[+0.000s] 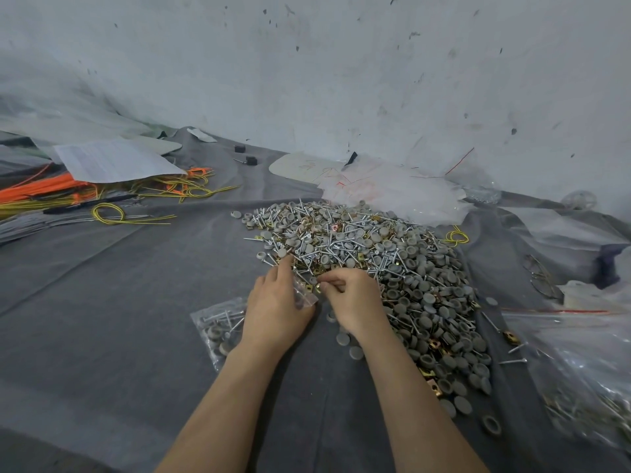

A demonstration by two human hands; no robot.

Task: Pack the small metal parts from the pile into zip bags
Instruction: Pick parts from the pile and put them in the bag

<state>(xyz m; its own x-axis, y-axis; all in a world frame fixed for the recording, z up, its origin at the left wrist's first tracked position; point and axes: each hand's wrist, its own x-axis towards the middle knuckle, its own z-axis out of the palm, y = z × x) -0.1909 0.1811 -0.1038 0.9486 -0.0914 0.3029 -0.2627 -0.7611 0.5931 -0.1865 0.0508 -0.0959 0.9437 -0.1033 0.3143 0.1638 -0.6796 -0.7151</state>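
Head view looked down on a grey cloth (102, 319) spread against a scuffed pale wall (341, 80). A pile (375, 254) of silver screws, grey caps and brass clips lay on the cloth, stretching from the middle toward the right and nearer edge.

Both hands met at the pile's near left edge. The left hand (273, 308) gripped a small clear zip bag (302, 291), its fingers (283, 268) curled round the bag's top and reaching the first screws. The right hand (355, 302) was just beside it, thumb and fingers (334, 279) pinched narrow on a brass clip (317, 286) at the bag's mouth. Whether the clip was already inside the bag could not be told.

A filled bag (215, 326) of screws and caps lay flat on the cloth, partly under the left wrist. A few loose caps (343, 339) sat beneath the right wrist.

Behind the pile rested a heap of empty bags (392, 192) with red markings. At the right edge lay a large clear sack (580, 370) holding more parts. Far left, orange and yellow wires (102, 196) lay tangled, with a printed paper (112, 160) over them.
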